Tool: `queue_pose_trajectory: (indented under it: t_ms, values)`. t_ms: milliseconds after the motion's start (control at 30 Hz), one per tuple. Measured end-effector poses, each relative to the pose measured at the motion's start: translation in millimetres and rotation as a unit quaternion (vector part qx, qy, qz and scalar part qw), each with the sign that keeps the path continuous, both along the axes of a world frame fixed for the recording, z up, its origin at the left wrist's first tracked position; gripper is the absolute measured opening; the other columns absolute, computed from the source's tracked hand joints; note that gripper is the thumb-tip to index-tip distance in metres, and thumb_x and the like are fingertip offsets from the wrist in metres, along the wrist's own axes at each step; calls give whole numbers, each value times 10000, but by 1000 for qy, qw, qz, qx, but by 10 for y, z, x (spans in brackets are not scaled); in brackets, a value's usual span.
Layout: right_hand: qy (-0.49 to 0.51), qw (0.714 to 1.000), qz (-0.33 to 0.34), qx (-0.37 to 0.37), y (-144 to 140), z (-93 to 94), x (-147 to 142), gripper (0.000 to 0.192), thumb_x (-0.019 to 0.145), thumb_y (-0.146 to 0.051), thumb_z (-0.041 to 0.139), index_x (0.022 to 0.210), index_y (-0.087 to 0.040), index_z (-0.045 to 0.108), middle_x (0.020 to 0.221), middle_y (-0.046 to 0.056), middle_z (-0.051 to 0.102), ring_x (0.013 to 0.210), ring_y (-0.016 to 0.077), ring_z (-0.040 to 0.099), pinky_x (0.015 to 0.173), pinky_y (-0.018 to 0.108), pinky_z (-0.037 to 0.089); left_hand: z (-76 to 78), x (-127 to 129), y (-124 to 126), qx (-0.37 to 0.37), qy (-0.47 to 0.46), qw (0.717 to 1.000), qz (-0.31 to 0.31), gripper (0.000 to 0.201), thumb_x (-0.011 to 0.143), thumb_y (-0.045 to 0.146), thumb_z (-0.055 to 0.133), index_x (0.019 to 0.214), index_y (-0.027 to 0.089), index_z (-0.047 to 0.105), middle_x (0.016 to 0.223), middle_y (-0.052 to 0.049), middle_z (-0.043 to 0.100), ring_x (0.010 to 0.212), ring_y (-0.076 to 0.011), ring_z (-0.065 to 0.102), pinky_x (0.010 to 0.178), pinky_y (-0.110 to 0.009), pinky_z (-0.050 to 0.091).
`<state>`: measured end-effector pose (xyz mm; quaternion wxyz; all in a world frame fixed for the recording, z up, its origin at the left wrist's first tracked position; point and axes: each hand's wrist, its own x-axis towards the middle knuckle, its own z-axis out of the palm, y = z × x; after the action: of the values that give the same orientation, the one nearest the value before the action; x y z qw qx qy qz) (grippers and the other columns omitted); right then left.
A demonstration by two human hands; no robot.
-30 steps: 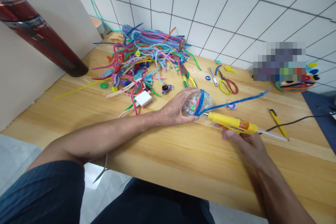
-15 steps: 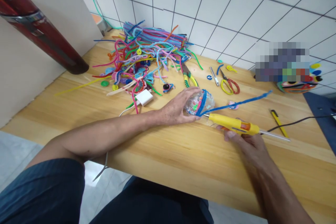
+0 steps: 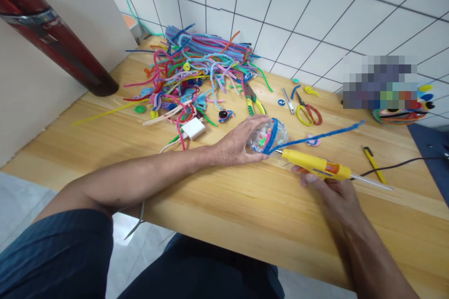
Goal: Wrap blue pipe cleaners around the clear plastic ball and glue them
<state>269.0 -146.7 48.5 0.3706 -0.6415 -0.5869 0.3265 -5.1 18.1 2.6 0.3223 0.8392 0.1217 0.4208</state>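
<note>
My left hand (image 3: 235,142) is closed round a clear round ball (image 3: 257,136) with colourful bits showing inside. A blue pipe cleaner (image 3: 315,138) wraps the ball, and its free end sticks out to the right. My right hand (image 3: 329,191) grips a yellow hot glue gun (image 3: 312,162) from below, with a clear glue stick (image 3: 373,182) jutting from its back. The gun's metal nozzle points left and meets the lower right side of the ball, by the pipe cleaner; whether glue is coming out I cannot tell.
A heap of pipe cleaners (image 3: 196,65) lies along the tiled wall. Behind the ball are pliers (image 3: 253,100) and scissors (image 3: 308,113). A yellow utility knife (image 3: 374,164) lies right, near the black cord. A white charger (image 3: 193,128) and a red thermos (image 3: 59,37) stand left.
The glue gun has shifted very slightly to the right, its nozzle still at the ball. My left hand keeps the same hold; the view has moved a little.
</note>
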Motion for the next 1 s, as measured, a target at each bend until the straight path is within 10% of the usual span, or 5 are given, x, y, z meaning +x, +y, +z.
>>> queue_pose_trajectory:
  t_ms: [1000]
  values:
    - [-1,1000,-27,-1,-23,5,-17,292,902,-532,781,893,-241,785,932,74,790,917,266,740,868,367,623,-18,8,16,-8,-3,1000,-8,945,868,500,841,1628,255,336,1628,-218,494,1563,-415,470,1294,-681,393]
